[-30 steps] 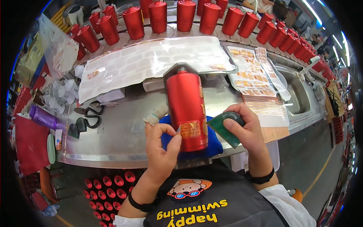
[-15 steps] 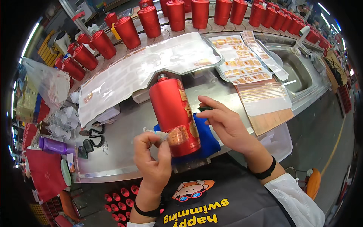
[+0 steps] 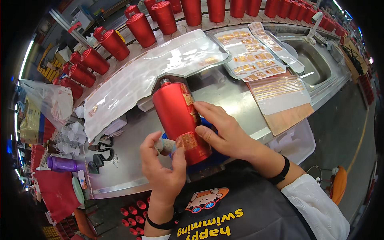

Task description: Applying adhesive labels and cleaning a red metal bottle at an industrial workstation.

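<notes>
A red bottle (image 3: 172,106) with a metallic neck lies tilted in front of me on a blue cloth, its neck pointing away. My right hand (image 3: 224,128) grips its right side, thumb on the front and fingers along the gold decoration. At the lower front is a shiny gold label (image 3: 187,142). My left hand (image 3: 164,164) is curled beside it, thumb and a finger with a greyish wrap (image 3: 165,145) closed at the label's left edge. The exact pinch is partly hidden.
White backing sheets (image 3: 160,60) cover the far bench, with gold label sheets (image 3: 252,54) to their right. Black-handled scissors (image 3: 105,149) and a purple jar (image 3: 62,164) sit left. Several red bottles (image 3: 140,30) line the back; a sink (image 3: 308,60) is right.
My right hand has come in from the right and now rests on the bottle, where before it hovered apart with open fingers. My left hand stays by the label.
</notes>
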`<state>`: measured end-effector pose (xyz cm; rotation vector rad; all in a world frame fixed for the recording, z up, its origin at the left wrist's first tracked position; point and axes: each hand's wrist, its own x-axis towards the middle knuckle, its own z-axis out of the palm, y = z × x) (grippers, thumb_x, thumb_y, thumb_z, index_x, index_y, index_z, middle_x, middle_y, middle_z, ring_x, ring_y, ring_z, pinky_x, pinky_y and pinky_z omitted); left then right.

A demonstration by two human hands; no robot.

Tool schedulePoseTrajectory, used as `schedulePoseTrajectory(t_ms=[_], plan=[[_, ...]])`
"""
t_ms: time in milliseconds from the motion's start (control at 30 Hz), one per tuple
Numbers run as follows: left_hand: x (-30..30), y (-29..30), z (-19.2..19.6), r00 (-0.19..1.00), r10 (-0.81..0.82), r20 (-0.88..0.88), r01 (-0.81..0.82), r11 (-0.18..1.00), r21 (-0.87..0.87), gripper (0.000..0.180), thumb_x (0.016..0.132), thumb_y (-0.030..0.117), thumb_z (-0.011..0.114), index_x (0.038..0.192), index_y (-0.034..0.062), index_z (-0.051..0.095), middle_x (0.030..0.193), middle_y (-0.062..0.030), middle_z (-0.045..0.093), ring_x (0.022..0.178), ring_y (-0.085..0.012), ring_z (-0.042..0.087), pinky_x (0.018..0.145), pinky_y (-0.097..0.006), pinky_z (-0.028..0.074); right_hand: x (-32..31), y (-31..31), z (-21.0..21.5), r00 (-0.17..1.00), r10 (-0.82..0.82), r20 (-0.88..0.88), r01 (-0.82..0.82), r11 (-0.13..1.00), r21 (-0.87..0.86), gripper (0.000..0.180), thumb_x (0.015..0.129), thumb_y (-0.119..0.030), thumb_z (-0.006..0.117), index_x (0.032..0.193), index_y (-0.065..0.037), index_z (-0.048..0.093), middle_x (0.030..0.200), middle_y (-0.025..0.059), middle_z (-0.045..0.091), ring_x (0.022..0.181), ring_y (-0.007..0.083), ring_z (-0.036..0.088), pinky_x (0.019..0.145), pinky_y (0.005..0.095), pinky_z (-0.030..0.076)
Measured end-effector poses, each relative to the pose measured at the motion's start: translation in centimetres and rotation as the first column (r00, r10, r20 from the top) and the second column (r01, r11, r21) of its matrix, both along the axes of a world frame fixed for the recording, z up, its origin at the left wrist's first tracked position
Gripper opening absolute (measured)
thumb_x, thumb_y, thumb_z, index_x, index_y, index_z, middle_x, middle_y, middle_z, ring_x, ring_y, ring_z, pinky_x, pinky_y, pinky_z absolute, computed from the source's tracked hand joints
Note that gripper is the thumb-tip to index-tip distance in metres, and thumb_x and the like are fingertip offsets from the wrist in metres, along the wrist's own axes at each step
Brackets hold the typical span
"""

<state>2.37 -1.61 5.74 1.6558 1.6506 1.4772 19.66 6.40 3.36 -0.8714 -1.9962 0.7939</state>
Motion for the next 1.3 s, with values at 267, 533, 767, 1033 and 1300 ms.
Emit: schedulePoseTrajectory(t_ms=[267, 533, 767, 1033, 1300], plan=[[0.5, 0.8, 1.6, 0.946, -0.033, -0.322, 0.065, 0.994, 0.09, 0.038, 0.084, -0.003, 0.058, 0.12, -0.002, 0.049, 0.091, -0.0063, 0.057, 0.075, -0.0099, 0.055, 0.07, -0.024, 0.045, 0.1, 0.3, -0.5, 0.998, 0.007, -0.061, -0.008, 1.0, -0.017, 0.049, 0.096, -0.022, 0.054, 0.136, 0.005, 0.044, 0.133, 0.0259, 0.05, 0.125, 0.0384, 0.047, 0.104, 0.0412, 0.038], [0.9, 1.0, 1.5, 0.981, 0.019, -0.195, 0.003, 0.993, 0.115, 0.036, 0.081, -0.002, 0.062, 0.116, -0.0031, 0.053, 0.091, -0.0096, 0.057, 0.071, -0.0146, 0.054, 0.066, -0.028, 0.044, 0.1, 0.3, -0.8, 0.997, 0.006, -0.071, -0.009, 0.999, -0.035, 0.05, 0.095, -0.021, 0.054, 0.137, 0.004, 0.043, 0.134, 0.0253, 0.049, 0.126, 0.0387, 0.046, 0.104, 0.0415, 0.037], [0.0, 0.6, 0.5, 0.971, 0.076, -0.226, -0.064, 0.996, 0.057, 0.033, 0.086, 0.001, 0.057, 0.119, -0.002, 0.051, 0.086, -0.0035, 0.053, 0.075, -0.0083, 0.049, 0.071, -0.023, 0.041, -0.7, -0.3, -0.6, 1.0, -0.016, 0.02, 0.015, 0.999, 0.039, 0.084, 0.084, -0.042, 0.069, 0.138, 0.011, 0.034, 0.138, 0.0327, 0.041, 0.127, 0.0454, 0.041, 0.107, 0.0459, 0.033], [-0.3, 0.4, -0.3, 0.976, 0.092, -0.197, -0.081, 0.995, 0.06, 0.032, 0.087, 0.001, 0.056, 0.118, -0.0032, 0.051, 0.089, -0.0041, 0.052, 0.076, -0.009, 0.048, 0.07, -0.023, 0.041, -1.5, -0.6, -0.2, 0.996, -0.04, 0.078, 0.034, 0.997, 0.075, 0.093, 0.08, -0.045, 0.071, 0.135, 0.017, 0.03, 0.137, 0.0344, 0.037, 0.12, 0.0486, 0.041, 0.104, 0.0484, 0.034], [-0.3, 0.6, -0.6, 0.969, 0.103, -0.224, -0.084, 0.992, 0.092, 0.032, 0.086, 0.0, 0.056, 0.117, -0.0031, 0.052, 0.088, -0.005, 0.053, 0.075, -0.0099, 0.048, 0.07, -0.024, 0.042, -1.4, -0.6, -0.4, 0.994, -0.046, 0.097, 0.04, 0.997, 0.066, 0.085, 0.083, -0.037, 0.067, 0.136, 0.018, 0.029, 0.137, 0.0362, 0.037, 0.12, 0.0491, 0.041, 0.105, 0.0483, 0.034]])
